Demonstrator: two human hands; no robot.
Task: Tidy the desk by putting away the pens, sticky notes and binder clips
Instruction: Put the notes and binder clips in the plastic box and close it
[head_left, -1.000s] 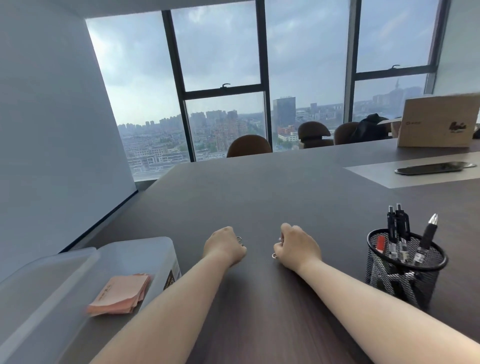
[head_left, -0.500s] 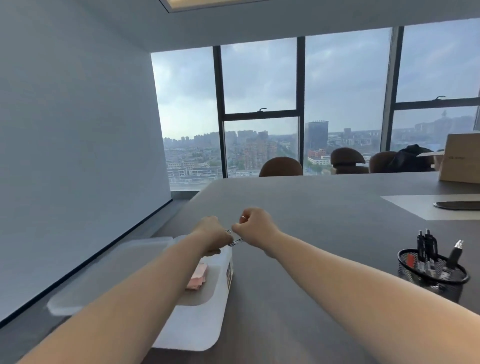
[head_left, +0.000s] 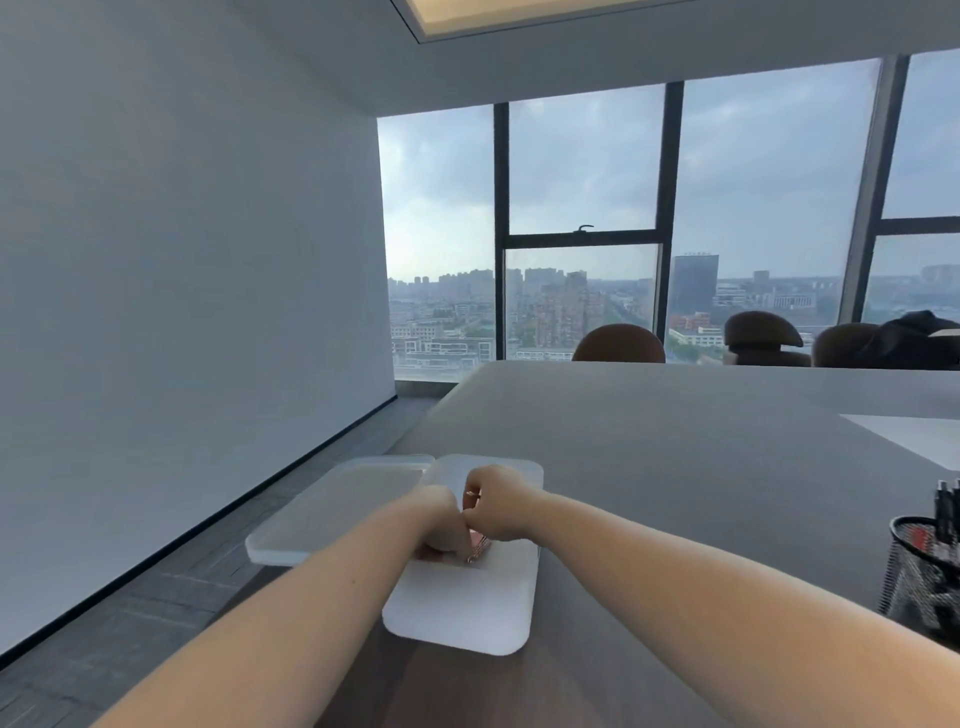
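Note:
Both my fists hover side by side, touching, over the open white plastic box (head_left: 467, 623) at the table's left edge. My left hand (head_left: 439, 522) is curled with its fingers pointing down into the box. My right hand (head_left: 498, 501) is a closed fist just right of it. The binder clips stay hidden inside the fists. A pink stack of sticky notes (head_left: 480, 545) lies in the box, mostly covered by my hands. The black mesh pen cup (head_left: 922, 577) with several pens (head_left: 948, 509) stands at the right edge.
The box's translucent lid (head_left: 332, 506) lies left of the box, overhanging the grey table (head_left: 675, 467). Brown chairs (head_left: 618, 343) stand at the far side by the windows. A white wall runs along the left.
Both hands moved left from the middle of the table, with metal clip loops showing in the fists, to above the box. My head turned left, so the pen cup slid to the frame's edge.

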